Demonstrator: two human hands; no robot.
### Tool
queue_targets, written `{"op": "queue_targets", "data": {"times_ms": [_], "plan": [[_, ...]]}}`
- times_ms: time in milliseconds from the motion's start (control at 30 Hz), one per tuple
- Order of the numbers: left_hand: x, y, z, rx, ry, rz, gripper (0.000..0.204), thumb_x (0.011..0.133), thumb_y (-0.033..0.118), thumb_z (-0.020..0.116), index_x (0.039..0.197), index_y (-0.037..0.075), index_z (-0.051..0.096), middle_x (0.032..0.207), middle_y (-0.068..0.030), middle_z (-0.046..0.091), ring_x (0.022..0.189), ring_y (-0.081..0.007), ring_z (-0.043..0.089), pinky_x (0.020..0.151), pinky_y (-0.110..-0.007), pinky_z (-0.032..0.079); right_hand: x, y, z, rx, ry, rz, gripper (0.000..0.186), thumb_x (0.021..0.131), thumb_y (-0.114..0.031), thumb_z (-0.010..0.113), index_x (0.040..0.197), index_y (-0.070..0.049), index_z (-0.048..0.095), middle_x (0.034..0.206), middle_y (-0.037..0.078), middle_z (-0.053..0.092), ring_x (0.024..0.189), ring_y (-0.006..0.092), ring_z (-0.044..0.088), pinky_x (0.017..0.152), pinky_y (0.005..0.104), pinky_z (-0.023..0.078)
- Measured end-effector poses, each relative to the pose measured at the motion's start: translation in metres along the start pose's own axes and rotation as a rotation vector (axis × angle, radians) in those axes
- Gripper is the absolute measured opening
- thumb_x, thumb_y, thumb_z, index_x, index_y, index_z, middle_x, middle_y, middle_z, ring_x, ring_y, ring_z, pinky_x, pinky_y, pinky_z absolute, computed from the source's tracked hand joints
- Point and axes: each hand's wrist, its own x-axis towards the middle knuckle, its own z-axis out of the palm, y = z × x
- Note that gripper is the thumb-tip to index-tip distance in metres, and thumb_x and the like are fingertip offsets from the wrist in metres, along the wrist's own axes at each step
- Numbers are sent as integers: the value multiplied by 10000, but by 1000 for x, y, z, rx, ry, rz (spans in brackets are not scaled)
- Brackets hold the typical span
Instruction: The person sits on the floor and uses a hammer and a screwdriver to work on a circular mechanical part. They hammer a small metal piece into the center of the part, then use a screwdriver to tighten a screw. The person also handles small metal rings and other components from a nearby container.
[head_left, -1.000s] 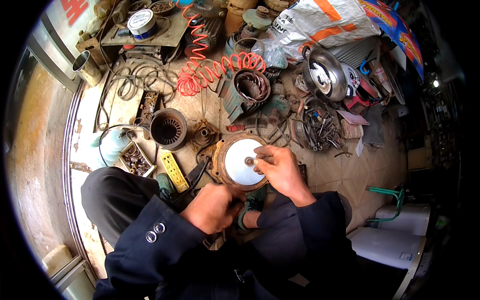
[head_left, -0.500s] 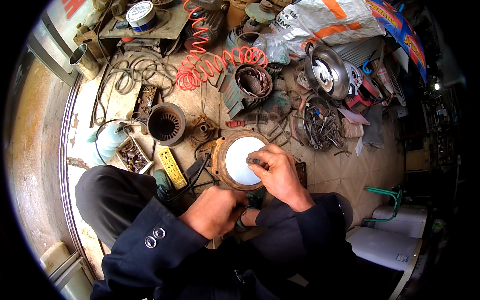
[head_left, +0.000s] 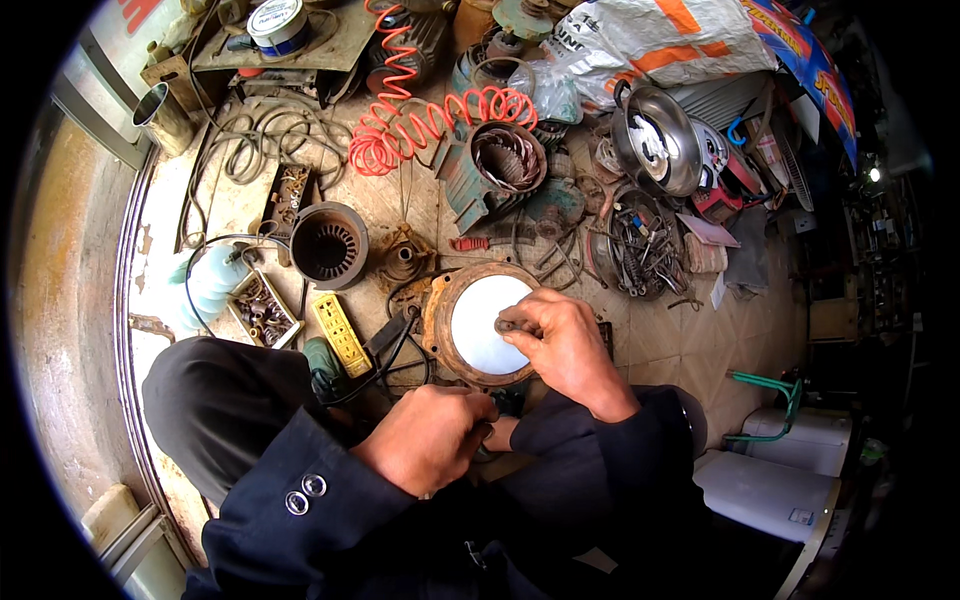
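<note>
Nearly closed right grip (head_left: 567,345) on dark piece (head_left: 507,326)

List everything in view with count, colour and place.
Ring: 1, rusty brown, centre
Disc: 1, white, within the ring
Small part: 1, dark, over the disc
Power strip: 1, yellow, left of the ring
Tray: 1, pale, left side
Cylinder: 1, dark, left of centre
Hose: 1, red, upper centre
Housing: 1, green, above the ring
Pan: 1, silver, upper right
Metal bits: uncountable, grey, below the pan
Sack: 1, white-orange, top right
Tin: 1, white-blue, top left
Cup: 1, silver, upper left
Boxes: 2, white, lower right
Scraps: uncountable, mixed, across the floor
Sleeves: 2, dark, bottom
Left hand: 1, bare, lower centre
Right hand: 1, bare, holding the small part
</note>
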Motion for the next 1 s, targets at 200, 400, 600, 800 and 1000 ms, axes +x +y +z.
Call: {"op": "queue_targets", "data": {"times_ms": [200,400,600,800,1000], "plan": [[-1,-6,1,9,18,23,233,836,26,698,1064,55,735,931,-181,727,892,-392,713,796,-446,589,6,-4,-4,-87,-39,-27,194,833,-32,790,1013,37,764,969,222,720,882,393,722,783,449,579],[1,-2,0,5,7,-40,230,833,31,717,1061,55,739,933,-179,740,900,-385,728,792,-433,597,7,-5,-7,-134,-68,-14,190,829,-22,787,1003,51,757,954,222,723,873,373,732,774,428,579],[8,-7,5,8,31,-18,229,846,14,726,1071,46,748,937,-179,751,887,-356,750,795,-401,601,8,10,-5,-87,-60,-66,217,827,-2,786,1019,70,715,907,207,706,841,319,734,746,408,576],[7,-5,11,-139,96,-88,164,908,-6,716,1070,7,734,929,-162,763,864,-258,773,776,-354,596,-14,3,-32,90,-65,78,243,829,-1,783,1052,65,713,878,133,714,802,193,706,715,348,565],[11,-2,25,-511,129,-152,109,980,-48,675,1084,-45,709,938,-80,753,865,-133,735,759,-288,600,-56,11,-24,454,-371,186,366,846,-172,858,1075,85,733,926,156,775,864,179,735,775,323,584]]}}
